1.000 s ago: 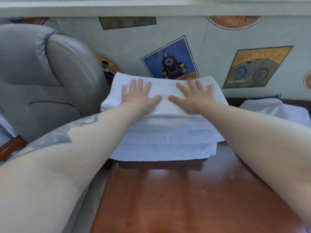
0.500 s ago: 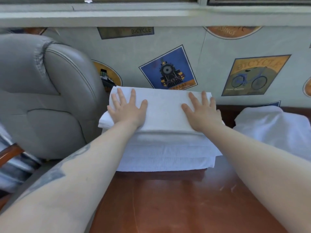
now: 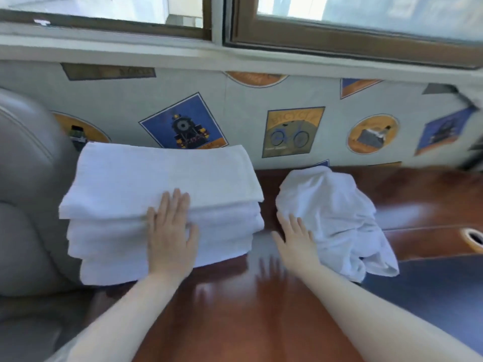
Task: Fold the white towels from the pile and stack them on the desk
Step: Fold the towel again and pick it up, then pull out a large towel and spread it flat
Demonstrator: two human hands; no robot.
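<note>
L hand (image 3: 171, 236) flat, fingers straight, on near face of stack of folded white terry towels (image 3: 156, 184), worktop (image 3: 235, 322) left. R hand (image 3: 296, 240) released, touching crumpled white towel (image 3: 337, 218). Risk: L push tips stack; snagged drag unfolds nothing cleanly.

a home study or hotel-like room is suggested by a wooden desk (image 3: 431, 194), grey leather chair (image 3: 28, 205), window (image 3: 366, 27) and poster-patterned wallpaper (image 3: 292, 131).
</note>
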